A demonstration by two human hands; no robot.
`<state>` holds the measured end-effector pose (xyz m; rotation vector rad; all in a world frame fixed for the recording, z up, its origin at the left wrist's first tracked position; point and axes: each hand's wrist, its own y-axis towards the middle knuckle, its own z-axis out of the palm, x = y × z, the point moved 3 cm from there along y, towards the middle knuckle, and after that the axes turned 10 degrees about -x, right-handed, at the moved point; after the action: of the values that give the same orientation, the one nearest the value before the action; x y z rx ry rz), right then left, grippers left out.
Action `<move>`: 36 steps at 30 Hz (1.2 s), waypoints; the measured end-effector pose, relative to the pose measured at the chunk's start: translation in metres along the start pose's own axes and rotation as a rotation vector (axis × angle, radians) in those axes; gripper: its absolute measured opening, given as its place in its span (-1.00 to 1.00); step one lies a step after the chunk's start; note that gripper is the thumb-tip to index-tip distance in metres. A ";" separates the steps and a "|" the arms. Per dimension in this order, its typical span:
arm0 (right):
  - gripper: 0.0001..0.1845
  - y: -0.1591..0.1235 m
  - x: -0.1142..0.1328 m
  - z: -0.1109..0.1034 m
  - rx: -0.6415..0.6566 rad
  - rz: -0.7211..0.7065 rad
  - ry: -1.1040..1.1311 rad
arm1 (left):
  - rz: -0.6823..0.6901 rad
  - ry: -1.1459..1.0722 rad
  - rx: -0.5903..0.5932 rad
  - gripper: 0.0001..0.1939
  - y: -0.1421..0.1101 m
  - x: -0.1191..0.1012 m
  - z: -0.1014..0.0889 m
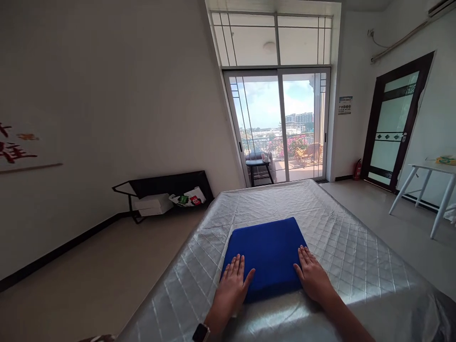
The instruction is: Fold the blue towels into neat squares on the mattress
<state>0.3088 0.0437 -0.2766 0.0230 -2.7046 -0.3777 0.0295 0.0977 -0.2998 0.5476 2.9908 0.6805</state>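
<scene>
A folded blue cloth (268, 249) lies flat on a silvery quilted mattress (342, 237). My left hand (233, 282) rests palm down on the cloth's near left corner, fingers stretched out and together. My right hand (311, 275) lies flat on its near right corner, fingers extended. Neither hand grips anything. A watch (200, 332) shows on my left wrist.
A low black rack (167, 187) with a white box and a printed bag stands by the left wall. A glass sliding door (281, 126) opens on a balcony with a stool (259, 167). At right are a dark door (395, 123), a fire extinguisher (357, 169) and a white table (427, 183).
</scene>
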 end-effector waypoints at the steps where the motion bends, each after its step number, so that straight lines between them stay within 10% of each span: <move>1: -0.30 0.000 -0.001 0.002 -0.009 -0.008 0.002 | -0.005 -0.013 -0.001 -0.30 0.005 -0.015 -0.004; 9: -0.36 -0.002 -0.009 0.014 -0.108 -0.116 -0.013 | 0.303 -0.216 -0.016 -0.36 0.045 -0.155 -0.029; 20: -0.31 -0.002 0.000 -0.002 -0.056 -0.071 -0.008 | 0.303 -0.171 -0.130 -0.44 -0.016 -0.097 -0.015; 31: -0.36 -0.004 -0.007 -0.003 -0.126 -0.127 -0.089 | 0.269 -0.396 -0.301 -0.68 -0.023 -0.101 -0.032; 36: -0.51 -0.017 0.008 -0.020 -0.222 -0.397 -0.015 | 0.259 -0.476 -0.361 -0.72 -0.026 -0.102 -0.041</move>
<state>0.3082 0.0211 -0.2605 0.4992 -2.6474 -0.7934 0.1125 0.0236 -0.2792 0.9240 2.3131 0.9234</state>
